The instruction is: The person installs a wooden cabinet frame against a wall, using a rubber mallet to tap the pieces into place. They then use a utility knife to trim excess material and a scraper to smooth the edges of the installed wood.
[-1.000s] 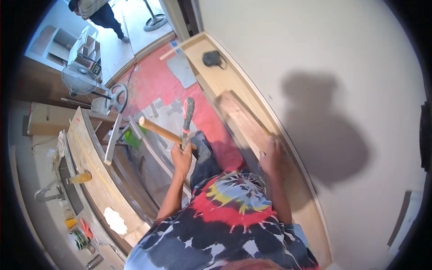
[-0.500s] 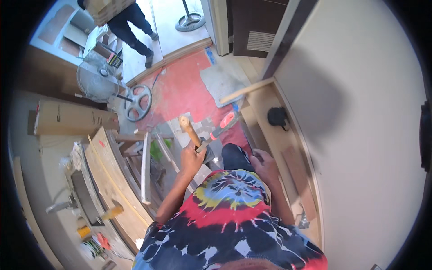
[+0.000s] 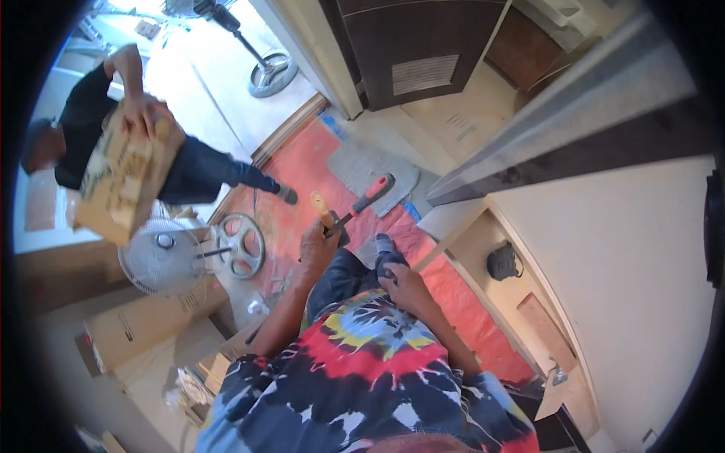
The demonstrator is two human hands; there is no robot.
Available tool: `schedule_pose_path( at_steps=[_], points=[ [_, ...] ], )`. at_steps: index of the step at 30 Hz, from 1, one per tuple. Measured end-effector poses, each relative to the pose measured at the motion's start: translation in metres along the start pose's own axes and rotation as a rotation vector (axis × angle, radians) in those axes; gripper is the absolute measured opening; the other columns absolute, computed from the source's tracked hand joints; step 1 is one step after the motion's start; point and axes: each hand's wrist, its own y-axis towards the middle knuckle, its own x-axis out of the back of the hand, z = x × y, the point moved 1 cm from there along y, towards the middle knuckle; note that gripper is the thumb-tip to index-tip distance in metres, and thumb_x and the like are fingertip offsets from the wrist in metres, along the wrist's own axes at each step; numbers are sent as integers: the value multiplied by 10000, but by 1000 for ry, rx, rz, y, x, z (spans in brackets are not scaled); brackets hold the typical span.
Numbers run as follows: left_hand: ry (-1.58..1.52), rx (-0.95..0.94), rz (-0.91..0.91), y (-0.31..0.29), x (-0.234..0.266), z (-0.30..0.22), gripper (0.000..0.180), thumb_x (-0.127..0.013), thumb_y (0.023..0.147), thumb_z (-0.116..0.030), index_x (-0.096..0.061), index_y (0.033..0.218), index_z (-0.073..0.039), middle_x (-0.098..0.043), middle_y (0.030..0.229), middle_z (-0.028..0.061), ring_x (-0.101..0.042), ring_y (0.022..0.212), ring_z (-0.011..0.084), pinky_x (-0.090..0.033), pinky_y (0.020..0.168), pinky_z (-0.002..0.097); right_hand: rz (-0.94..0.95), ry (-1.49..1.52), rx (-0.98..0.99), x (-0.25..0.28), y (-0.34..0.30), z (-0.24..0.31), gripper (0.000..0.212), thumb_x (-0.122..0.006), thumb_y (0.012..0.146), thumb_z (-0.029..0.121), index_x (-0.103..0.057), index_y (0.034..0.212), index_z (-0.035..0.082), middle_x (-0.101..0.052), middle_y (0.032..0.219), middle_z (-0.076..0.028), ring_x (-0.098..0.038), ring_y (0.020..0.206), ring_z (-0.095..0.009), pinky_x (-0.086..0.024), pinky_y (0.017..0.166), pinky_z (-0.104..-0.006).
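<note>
The left hand (image 3: 317, 245) is raised in front of the body and closed around two tools at once: a wooden handle (image 3: 323, 209) that juts up and away from the fist, and a tool with a red grip (image 3: 375, 190) whose dark shaft crosses the wooden handle just above the fingers and slants up to the right. Whether the wooden handle belongs to a hammer cannot be told, since its head is hidden behind the hand. The right hand (image 3: 404, 287) holds neither tool; it lies lower and nearer the body, resting on the dark trouser leg (image 3: 343, 275) just above the tie-dye shirt (image 3: 362, 362), fingers loosely curled and empty as far as the view shows. The two hands are near each other but not touching, the tools up and to the left of the right hand. Below the tools the floor is covered by a red sheet (image 3: 294, 174) with a grey patch of mortar or adhesive (image 3: 370, 166) on it. To the left stands a floor fan (image 3: 162, 257) tipped beside a round fan base (image 3: 240, 243), and beyond them another person carries a cardboard box (image 3: 121, 181). To the right, a small dark object (image 3: 502, 263) sits on a pale ledge (image 3: 529, 302) along the wall.
</note>
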Motion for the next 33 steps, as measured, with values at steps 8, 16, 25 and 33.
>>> schedule_pose_path(
  at_steps=[8, 16, 25, 33],
  points=[
    [7, -147, 356, 196, -64, 29, 259, -664, 895, -253, -624, 1022, -31, -679, 840, 225, -672, 807, 422, -511, 697, 505, -468, 234, -313, -28, 38, 18, 463, -702, 887, 252, -610, 1223, -54, -707, 1011, -240, -709, 934, -319, -549, 847, -387],
    [159, -654, 615, 298, -112, -20, 405, -702, 867, -315, -589, 1171, -72, -694, 873, 224, -673, 836, 428, -533, 709, 511, -852, 428, -225, -8, 112, 71, 338, -585, 1000, 229, -630, 1177, -56, -720, 989, -158, -694, 860, -230, -538, 778, -324],
    [761, -1206, 1118, 403, -154, -101, 442, -682, 857, -401, -572, 1205, -152, -714, 930, 174, -707, 827, 366, -561, 721, 477, -477, 1070, -449, 147, 235, 91, 387, -643, 949, 422, -686, 989, 39, -663, 806, -58, -620, 707, -148, -512, 636, -269],
    [651, -2058, 1488, 434, -225, -151, 439, -715, 775, -381, -615, 1098, -101, -679, 867, 166, -699, 792, 349, -551, 735, 476, -463, 1331, -140, 91, 376, -25, 334, -663, 856, 353, -712, 928, 30, -677, 744, -98, -614, 615, -221, -498, 571, -379]
  ],
)
